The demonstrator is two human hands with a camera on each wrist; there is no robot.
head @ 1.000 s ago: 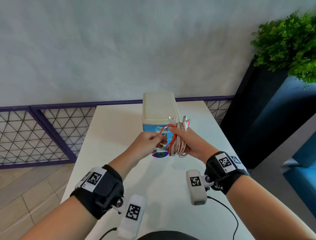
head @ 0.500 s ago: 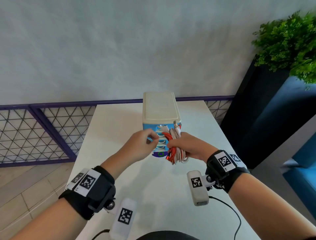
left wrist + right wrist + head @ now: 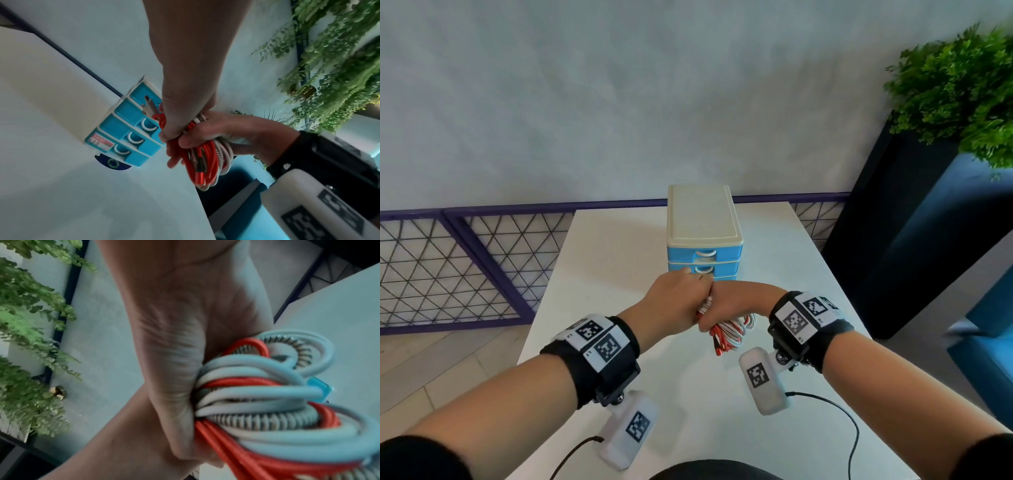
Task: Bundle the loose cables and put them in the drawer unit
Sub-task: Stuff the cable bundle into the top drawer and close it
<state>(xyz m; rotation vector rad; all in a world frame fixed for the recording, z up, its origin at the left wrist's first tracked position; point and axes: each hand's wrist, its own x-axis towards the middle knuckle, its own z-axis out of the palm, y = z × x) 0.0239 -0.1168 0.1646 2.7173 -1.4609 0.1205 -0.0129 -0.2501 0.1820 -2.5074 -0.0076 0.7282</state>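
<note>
Gripping cable bundle [image 3: 726, 330]: right hand [image 3: 736, 303], left hand [image 3: 676, 301] | drawer unit [image 3: 703, 236] behind | plant [image 3: 959, 89] right

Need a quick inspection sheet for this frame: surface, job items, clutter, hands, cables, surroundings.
Surface: white table, bare where visible.
Job's things: cable bundle of red, white and braided cables, coiled; blue drawer unit, visible drawers closed.
Clutter: nothing seen.
Grippers: right hand grips the bundle; left hand grips its top beside the right.
Cables: black leads trail from the wrist cameras.
Surroundings: grey wall, purple mesh railing, green plant in a dark planter.
</note>
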